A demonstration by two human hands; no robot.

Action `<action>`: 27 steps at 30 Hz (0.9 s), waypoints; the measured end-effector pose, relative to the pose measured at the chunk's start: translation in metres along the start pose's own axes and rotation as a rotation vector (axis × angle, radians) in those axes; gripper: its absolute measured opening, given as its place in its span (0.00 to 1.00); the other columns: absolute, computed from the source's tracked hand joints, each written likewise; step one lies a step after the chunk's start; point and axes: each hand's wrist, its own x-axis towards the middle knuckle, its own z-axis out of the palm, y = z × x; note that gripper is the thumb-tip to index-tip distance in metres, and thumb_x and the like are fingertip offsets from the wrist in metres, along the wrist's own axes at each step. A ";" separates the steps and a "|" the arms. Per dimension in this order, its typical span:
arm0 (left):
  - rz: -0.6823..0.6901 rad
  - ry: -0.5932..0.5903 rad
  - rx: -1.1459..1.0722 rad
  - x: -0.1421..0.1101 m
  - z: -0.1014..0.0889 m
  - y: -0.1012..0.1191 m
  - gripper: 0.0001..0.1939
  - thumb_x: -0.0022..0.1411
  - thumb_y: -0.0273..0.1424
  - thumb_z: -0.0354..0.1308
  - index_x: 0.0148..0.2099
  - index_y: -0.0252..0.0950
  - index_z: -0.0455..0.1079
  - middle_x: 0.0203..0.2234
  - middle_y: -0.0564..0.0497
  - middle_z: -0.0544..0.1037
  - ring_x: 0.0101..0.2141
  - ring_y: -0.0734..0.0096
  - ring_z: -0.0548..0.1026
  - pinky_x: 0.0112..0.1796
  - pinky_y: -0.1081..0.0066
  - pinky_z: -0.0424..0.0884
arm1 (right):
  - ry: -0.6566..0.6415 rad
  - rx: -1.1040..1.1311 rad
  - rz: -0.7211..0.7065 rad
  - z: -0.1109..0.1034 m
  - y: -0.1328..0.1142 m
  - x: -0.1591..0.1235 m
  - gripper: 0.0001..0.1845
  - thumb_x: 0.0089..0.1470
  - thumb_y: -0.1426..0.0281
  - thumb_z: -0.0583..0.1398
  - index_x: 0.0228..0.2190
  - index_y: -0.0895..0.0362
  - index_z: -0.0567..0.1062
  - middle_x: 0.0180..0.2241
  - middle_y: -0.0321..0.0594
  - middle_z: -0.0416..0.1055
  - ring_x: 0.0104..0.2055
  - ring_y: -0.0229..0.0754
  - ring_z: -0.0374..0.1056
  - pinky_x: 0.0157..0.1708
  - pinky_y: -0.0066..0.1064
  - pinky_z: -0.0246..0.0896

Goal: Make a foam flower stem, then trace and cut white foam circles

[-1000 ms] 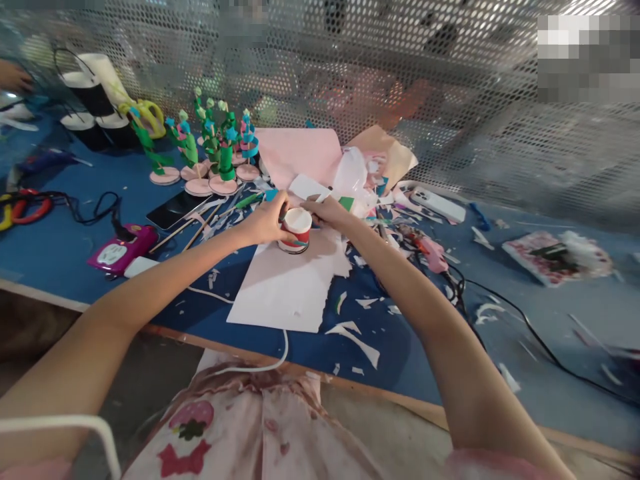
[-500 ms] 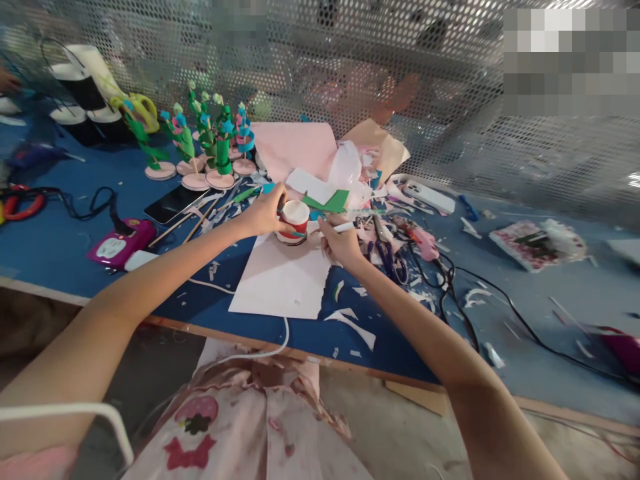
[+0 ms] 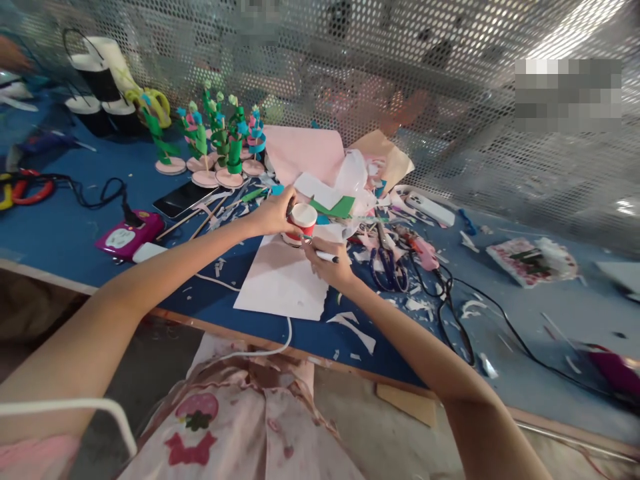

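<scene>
A small red-and-white paper cup (image 3: pixel 303 217) stands at the far end of a white sheet of paper (image 3: pixel 280 287). My left hand (image 3: pixel 274 213) is closed around the cup's left side. My right hand (image 3: pixel 334 268) grips a slim white pen (image 3: pixel 327 256) with a dark end, its fingers close against the cup's lower right side. The pen's tip is hidden by the fingers, so contact with the cup cannot be made out. Just behind the cup lie a green paper piece (image 3: pixel 340 207) and a white one (image 3: pixel 316 190).
Dark-handled scissors (image 3: pixel 387 267), a pink glue gun (image 3: pixel 425 253) with cables, and paper scraps lie to the right. Paper plant models (image 3: pixel 230 150), a phone (image 3: pixel 185 199) and a purple power socket (image 3: pixel 127 237) are on the left. A perforated metal screen (image 3: pixel 450 133) stands behind.
My right hand has moved left and lower, bringing the pen in against the cup. My left hand keeps its hold on the cup. The whole view has shifted slightly.
</scene>
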 end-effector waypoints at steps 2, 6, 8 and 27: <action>0.005 -0.004 -0.003 0.000 0.000 0.000 0.30 0.37 0.34 0.68 0.30 0.39 0.46 0.24 0.58 0.59 0.26 0.74 0.62 0.27 0.74 0.53 | -0.034 -0.015 -0.033 0.003 -0.003 0.001 0.18 0.55 0.60 0.52 0.18 0.54 0.61 0.13 0.31 0.59 0.13 0.33 0.58 0.15 0.25 0.52; 0.018 -0.010 -0.004 0.000 0.000 -0.002 0.29 0.37 0.33 0.68 0.31 0.39 0.47 0.24 0.58 0.59 0.25 0.74 0.62 0.27 0.73 0.53 | -0.074 -0.066 -0.111 0.008 -0.010 0.006 0.18 0.56 0.62 0.51 0.18 0.54 0.59 0.14 0.32 0.58 0.16 0.33 0.58 0.19 0.25 0.54; 0.019 -0.009 -0.011 0.000 0.001 -0.003 0.29 0.38 0.32 0.68 0.31 0.40 0.46 0.24 0.58 0.59 0.25 0.74 0.62 0.27 0.73 0.53 | -0.086 -0.110 -0.150 0.010 -0.012 0.009 0.18 0.56 0.63 0.50 0.17 0.54 0.57 0.15 0.32 0.58 0.18 0.34 0.58 0.22 0.26 0.55; 0.017 -0.022 -0.033 0.003 0.002 -0.008 0.31 0.35 0.31 0.69 0.31 0.40 0.46 0.25 0.58 0.59 0.27 0.71 0.64 0.28 0.73 0.55 | -0.285 -0.694 -0.277 0.037 -0.011 0.029 0.14 0.53 0.80 0.49 0.28 0.59 0.72 0.23 0.42 0.69 0.26 0.38 0.63 0.28 0.27 0.56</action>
